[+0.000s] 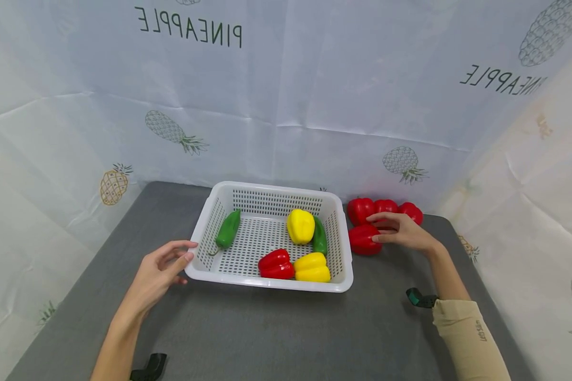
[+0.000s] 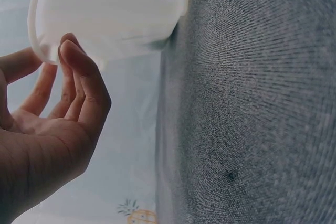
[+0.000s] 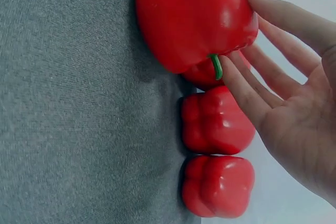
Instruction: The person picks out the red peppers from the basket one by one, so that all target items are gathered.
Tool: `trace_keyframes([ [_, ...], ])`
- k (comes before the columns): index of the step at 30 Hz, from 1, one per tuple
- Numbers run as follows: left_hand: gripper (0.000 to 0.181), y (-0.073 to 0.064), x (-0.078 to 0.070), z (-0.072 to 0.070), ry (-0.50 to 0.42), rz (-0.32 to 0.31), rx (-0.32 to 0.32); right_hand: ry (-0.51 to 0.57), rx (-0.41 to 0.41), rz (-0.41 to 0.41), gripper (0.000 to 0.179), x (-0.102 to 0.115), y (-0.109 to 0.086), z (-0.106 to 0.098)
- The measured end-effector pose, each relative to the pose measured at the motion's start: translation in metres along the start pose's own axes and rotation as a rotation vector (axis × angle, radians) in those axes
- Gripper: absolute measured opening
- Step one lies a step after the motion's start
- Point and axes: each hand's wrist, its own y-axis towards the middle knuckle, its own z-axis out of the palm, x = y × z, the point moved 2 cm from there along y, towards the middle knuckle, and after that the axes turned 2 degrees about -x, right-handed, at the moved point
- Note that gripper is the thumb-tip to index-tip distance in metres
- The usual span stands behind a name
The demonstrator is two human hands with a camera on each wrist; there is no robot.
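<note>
A white perforated plastic basket [image 1: 267, 283] stands mid-table. My left hand [image 1: 157, 272] is at its left front corner, with the thumb and a forefinger pinching the rim. Inside lie a red bell pepper [image 1: 276, 264], two yellow bell peppers [image 1: 300, 226] and two green chili peppers [image 1: 229, 229]. Just right of the basket, another red bell pepper [image 1: 364, 239] lies on its side, its green stem toward my right hand [image 1: 402, 231]. That hand's fingers are extended, the tips touching the pepper around its stem end.
Several more red bell peppers [image 1: 386, 206] sit in a row behind my right hand at the table's back edge. The table [image 1: 286, 333] is dark grey. A pineapple-print curtain [image 1: 286, 79] rises behind it and at both sides.
</note>
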Motion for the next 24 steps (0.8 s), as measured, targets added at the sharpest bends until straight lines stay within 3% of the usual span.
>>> trace_keyframes([
  [11, 0.042, 0.0, -0.0002, -0.0005, -0.006, 0.014, 0.001, 0.048, 0.017, -0.068, 0.067, 0.0013, 0.0012, -0.0038],
  [18, 0.038, -0.001, 0.0002, -0.0026, -0.042, 0.05, 0.011, 0.051, 0.037, -0.042, 0.065, 0.0029, 0.0012, 0.001],
  [24, 0.039, -0.0008, 0.0003, -0.0028, -0.048, 0.045, 0.015, 0.043, 0.033, -0.026, 0.07, 0.0054, 0.0018, 0.0024],
])
